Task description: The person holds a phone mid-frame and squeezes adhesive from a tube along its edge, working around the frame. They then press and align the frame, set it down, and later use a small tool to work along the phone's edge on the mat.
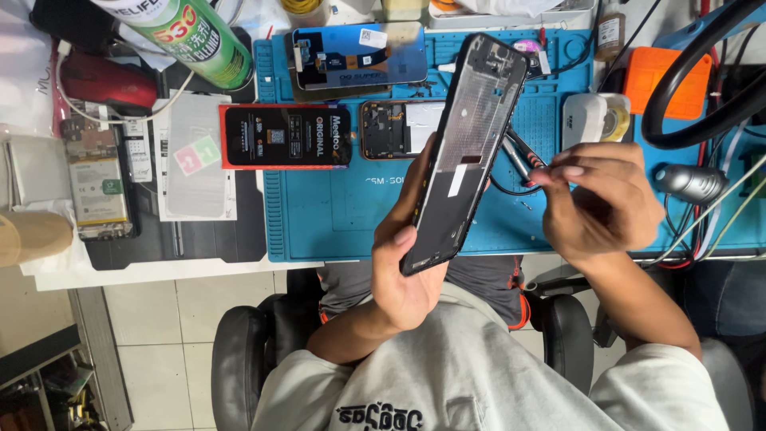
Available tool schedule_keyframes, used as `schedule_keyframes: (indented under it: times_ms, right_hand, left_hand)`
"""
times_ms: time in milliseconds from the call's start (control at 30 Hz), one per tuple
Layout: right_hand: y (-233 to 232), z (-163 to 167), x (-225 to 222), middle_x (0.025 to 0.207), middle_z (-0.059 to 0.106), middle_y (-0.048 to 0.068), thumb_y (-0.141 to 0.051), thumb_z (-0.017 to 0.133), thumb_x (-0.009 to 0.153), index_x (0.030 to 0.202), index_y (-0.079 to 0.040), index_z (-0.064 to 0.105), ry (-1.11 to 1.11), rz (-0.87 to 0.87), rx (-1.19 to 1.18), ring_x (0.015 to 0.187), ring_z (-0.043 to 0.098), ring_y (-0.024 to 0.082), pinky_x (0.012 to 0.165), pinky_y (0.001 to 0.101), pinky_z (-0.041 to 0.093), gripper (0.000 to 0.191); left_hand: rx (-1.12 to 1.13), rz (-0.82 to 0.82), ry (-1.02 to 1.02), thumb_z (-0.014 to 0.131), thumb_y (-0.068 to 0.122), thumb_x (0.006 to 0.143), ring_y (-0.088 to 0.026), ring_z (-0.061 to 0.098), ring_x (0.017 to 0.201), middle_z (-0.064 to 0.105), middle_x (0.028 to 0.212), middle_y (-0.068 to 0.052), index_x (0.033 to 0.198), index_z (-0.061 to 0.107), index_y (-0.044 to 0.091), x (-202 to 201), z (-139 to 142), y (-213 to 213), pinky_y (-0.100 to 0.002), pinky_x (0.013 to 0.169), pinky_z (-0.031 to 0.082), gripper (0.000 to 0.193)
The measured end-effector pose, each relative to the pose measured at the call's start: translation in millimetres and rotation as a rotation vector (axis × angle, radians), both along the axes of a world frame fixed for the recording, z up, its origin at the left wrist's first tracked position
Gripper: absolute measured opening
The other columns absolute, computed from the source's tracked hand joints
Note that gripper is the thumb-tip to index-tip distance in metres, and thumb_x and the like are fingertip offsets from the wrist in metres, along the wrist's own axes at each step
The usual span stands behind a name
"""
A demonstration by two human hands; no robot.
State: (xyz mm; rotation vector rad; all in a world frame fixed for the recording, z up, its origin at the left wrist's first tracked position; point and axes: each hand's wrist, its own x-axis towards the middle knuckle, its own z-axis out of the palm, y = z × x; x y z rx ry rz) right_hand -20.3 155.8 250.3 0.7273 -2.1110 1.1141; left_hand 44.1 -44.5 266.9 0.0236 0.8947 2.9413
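Head view is looking down at a repair bench, where the left hand (403,267) is gripping a phone frame (467,148) by its lower end, fingers wrapped behind and the thumb lying across the near edge. That frame is standing tilted above the blue mat (335,215), its bare inner side facing up and its top leaning away toward the right. The right hand (598,199) is hovering just beside it to the right, thumb and forefinger pinching together at the tips; whether anything is sitting between them I cannot tell. Tweezers (515,156) are lying on the mat between frame and right hand. Farther back on the mat, a screen (359,56) and an opened phone (395,128) are resting, with a black box (286,136) at the mat's left edge. Off to the left, a battery (97,187) is lying on white paper, and a green can (191,36) is lying near the top.
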Motion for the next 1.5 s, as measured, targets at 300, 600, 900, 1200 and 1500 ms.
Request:
schedule_keyframes:
  times_ms: [300, 600, 900, 1200, 1500]
  right_hand:
    - [22, -1, -32, 0.088, 0.069, 0.017, 0.029, 0.066, 0.081, 0.101, 0.008, 0.066, -0.064, 0.098, -0.017, 0.083, 0.072, 0.031, 0.07, 0.0323, 0.059, 0.029]
    - [20, 3, -30, 0.091, 0.062, 0.013, 0.019, 0.072, 0.078, 0.127, -0.004, 0.067, 0.13, 0.092, 0.535, 0.081, 0.062, 0.031, 0.066, 0.0384, 0.048, 0.055]
    - [25, -24, -4, 0.09, 0.056, 0.005, 0.008, 0.083, 0.079, 0.124, -0.009, 0.077, 0.257, 0.059, 0.67, 0.083, 0.061, 0.026, 0.062, 0.033, 0.045, 0.048]
    - [19, -24, -7, 0.086, 0.051, 0.003, -0.006, 0.081, 0.078, 0.117, -0.013, 0.079, 0.342, 0.337, 0.527, 0.078, 0.058, 0.024, 0.068, 0.036, 0.055, 0.04]
    - [19, -30, -37, 0.088, 0.055, 0.004, -0.011, 0.084, 0.081, 0.118, -0.028, 0.082, 0.3, 0.239, 0.613, 0.082, 0.063, 0.027, 0.065, 0.0349, 0.051, 0.041]
  left_hand:
    - [-0.077, -0.034, 0.163, 0.044, 0.038, 0.107, -0.031, 0.026, 0.159, 0.015, 0.174, -0.019, 0.168, 0.022, -0.005, -27, -18, 0, -0.051, 0.129, 0.026, 0.077]
    - [-0.193, -0.025, 0.253, 0.039, 0.043, 0.107, -0.037, 0.019, 0.161, 0.013, 0.171, -0.025, 0.16, 0.035, 0.008, -12, -9, -11, -0.051, 0.128, 0.023, 0.064]
    - [-0.131, -0.035, 0.249, 0.04, 0.042, 0.111, -0.031, 0.02, 0.159, 0.013, 0.17, -0.019, 0.164, 0.035, 0.009, 2, -33, -1, -0.045, 0.131, 0.022, 0.063]
    - [-0.149, 0.018, 0.267, 0.038, 0.039, 0.109, -0.034, 0.019, 0.16, 0.017, 0.171, -0.024, 0.163, 0.035, 0.01, -10, -43, -2, -0.048, 0.131, 0.021, 0.061]
    - [-0.095, -0.063, 0.234, 0.042, 0.043, 0.111, -0.03, 0.018, 0.159, 0.014, 0.172, -0.02, 0.161, 0.04, 0.003, -5, -40, -24, -0.045, 0.132, 0.021, 0.064]
